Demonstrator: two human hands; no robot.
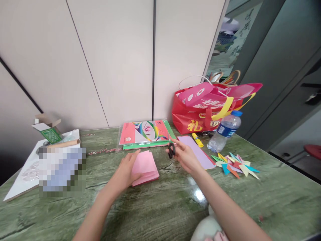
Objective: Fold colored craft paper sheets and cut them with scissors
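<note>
A small stack of folded pink paper (pixel 146 164) lies on the table in front of me. My left hand (pixel 127 170) grips its left side, the thumb resting over the paper and the fingers along the edge. Right of the paper, my right hand (pixel 184 155) is raised a little over the table, closed on a pair of scissors (pixel 171 150). Their black finger loops point left; the blades are hidden by the hand. Sheets of lilac paper (pixel 194 150) lie just behind and right of that hand.
Packets of coloured paper (pixel 145 132) lie against the wall. On the right are a red bag (pixel 185 113), a yellow glue stick (pixel 197 140), a water bottle (pixel 224 132) and colourful folded paper pieces (pixel 235 164). At left, a green box (pixel 51 134) stands on a white board (pixel 21 179).
</note>
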